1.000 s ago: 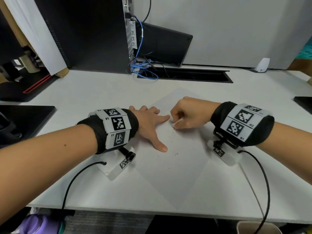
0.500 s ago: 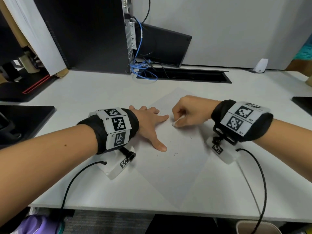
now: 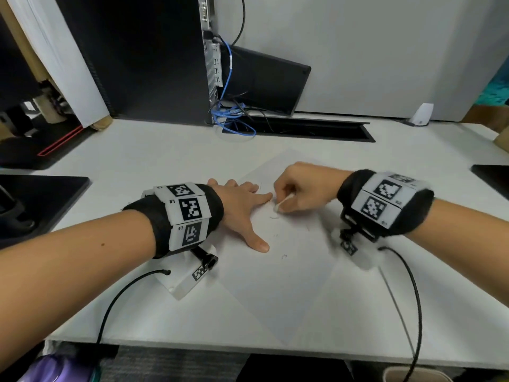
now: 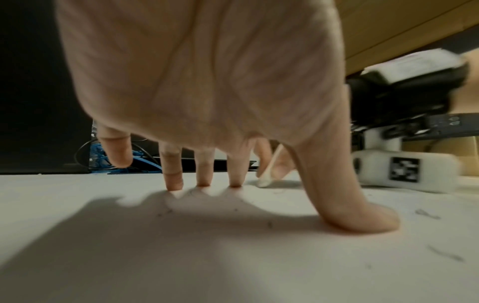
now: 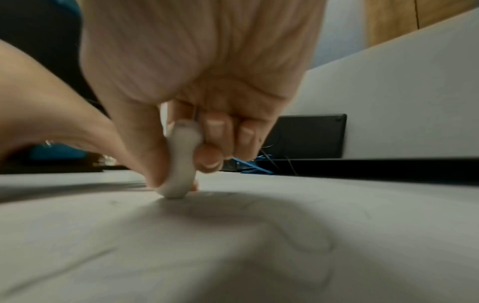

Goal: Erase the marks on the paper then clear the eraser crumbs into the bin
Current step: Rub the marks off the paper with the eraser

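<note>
paper (image 3: 278, 271): white, flat, turned cornerwise on desk | eraser (image 5: 180, 162): white, tip on paper

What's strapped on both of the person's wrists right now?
Forearms are bare, no sleeves. Each wrist wears a black padded band faced with white panels printed with black square tags; the left band matches. Under each hangs a white camera block with its own small tag, trailing a thin black cable.
</note>
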